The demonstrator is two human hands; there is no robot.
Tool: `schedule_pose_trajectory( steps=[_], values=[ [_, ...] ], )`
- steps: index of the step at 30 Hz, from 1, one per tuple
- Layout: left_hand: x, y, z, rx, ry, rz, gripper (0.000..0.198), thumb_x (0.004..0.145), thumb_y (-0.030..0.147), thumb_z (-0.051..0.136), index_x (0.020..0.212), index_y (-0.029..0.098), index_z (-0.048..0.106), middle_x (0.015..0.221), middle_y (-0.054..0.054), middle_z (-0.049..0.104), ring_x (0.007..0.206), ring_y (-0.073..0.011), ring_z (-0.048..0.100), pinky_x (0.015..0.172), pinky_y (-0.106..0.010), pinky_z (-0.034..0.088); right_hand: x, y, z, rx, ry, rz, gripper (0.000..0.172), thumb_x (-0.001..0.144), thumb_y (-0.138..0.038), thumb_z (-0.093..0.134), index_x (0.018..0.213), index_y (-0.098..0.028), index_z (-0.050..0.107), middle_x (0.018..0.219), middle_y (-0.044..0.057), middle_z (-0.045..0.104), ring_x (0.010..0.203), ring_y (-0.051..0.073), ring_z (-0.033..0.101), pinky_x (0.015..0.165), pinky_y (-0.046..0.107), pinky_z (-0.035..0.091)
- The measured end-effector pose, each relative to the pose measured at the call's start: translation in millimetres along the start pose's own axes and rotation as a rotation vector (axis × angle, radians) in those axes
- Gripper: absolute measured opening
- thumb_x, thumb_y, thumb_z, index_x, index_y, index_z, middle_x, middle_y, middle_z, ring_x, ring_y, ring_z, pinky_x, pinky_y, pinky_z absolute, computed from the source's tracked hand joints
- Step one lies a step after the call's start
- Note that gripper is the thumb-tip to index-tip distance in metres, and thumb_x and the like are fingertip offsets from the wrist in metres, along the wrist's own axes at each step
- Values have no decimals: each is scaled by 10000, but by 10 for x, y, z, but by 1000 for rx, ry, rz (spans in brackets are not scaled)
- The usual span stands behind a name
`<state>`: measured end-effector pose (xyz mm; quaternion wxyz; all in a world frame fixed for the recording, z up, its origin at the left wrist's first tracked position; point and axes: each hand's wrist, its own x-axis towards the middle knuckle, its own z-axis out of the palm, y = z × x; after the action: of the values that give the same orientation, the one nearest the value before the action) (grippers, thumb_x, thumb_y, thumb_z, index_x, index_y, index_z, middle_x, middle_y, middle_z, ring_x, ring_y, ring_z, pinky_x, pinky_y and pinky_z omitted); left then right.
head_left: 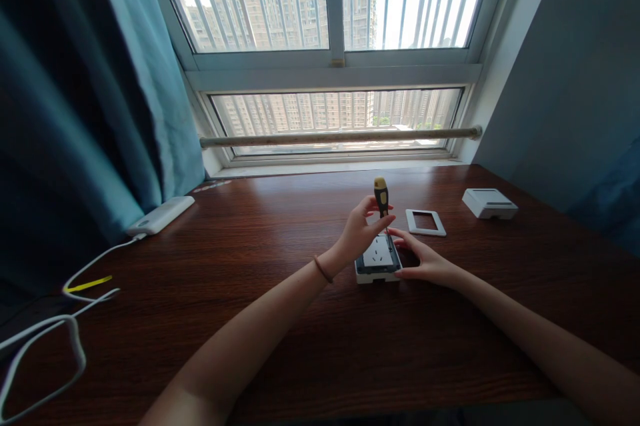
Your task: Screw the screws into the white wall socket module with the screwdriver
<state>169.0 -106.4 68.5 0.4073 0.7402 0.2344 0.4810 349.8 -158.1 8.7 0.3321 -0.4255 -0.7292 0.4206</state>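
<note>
My left hand (364,226) is closed round a screwdriver (381,196) with a black and yellow handle. The tool stands nearly upright, its tip over the far right part of a wall socket (379,253). This socket has a white face with slots, a dark frame and a white box under it, and it lies face up on the table. Against the socket's right side, my right hand (423,261) grips the box between thumb and fingers. Whether the tip sits in a screw is too small to tell.
A white cover frame (425,222) lies behind my right hand. Farther right sits another white box (490,203). At the left are a white power strip or power bank (161,215), its white cable (75,346) and a yellow strip (90,284), beside a blue curtain (150,79).
</note>
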Motion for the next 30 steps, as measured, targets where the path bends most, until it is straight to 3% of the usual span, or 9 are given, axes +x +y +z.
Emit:
schedule_pose_trajectory(
  steps=[3,6,15,24,30],
  values=[
    [6,-17,-20,91,48,7,277,706,324,646,904,153,556,923,-71,630,885,-185,583,854,-354,431,-2,3,-5,0,-7,16,845,649,-328,716,1340,-212,245,1288,126,426,1213,276,398,1033,460,283],
    [12,-20,-46,109,23,-2,281,700,327,652,904,153,570,900,-66,638,868,-184,589,847,-351,436,3,25,-8,0,-6,-1,842,647,-328,719,1338,-219,249,1328,125,384,1224,280,383,1036,467,274],
    [23,24,-34,-137,-111,-42,269,782,249,567,1011,135,485,957,-117,660,957,-194,597,860,-361,440,9,40,1,23,-9,1,851,642,-309,727,1335,-202,245,1279,131,424,1209,277,400,1033,458,281],
    [3,-25,-35,123,22,-5,238,709,299,645,873,147,562,885,-63,635,860,-176,587,860,-357,429,3,26,-1,32,-6,3,852,643,-317,726,1342,-217,248,1279,127,428,1195,281,415,1029,473,279],
    [20,13,-45,-11,-91,-18,238,773,230,572,985,135,519,946,-101,645,919,-181,592,863,-353,443,3,51,-2,13,-8,-13,848,647,-310,724,1339,-211,244,1257,120,447,1191,268,417,1028,457,287]
  ],
)
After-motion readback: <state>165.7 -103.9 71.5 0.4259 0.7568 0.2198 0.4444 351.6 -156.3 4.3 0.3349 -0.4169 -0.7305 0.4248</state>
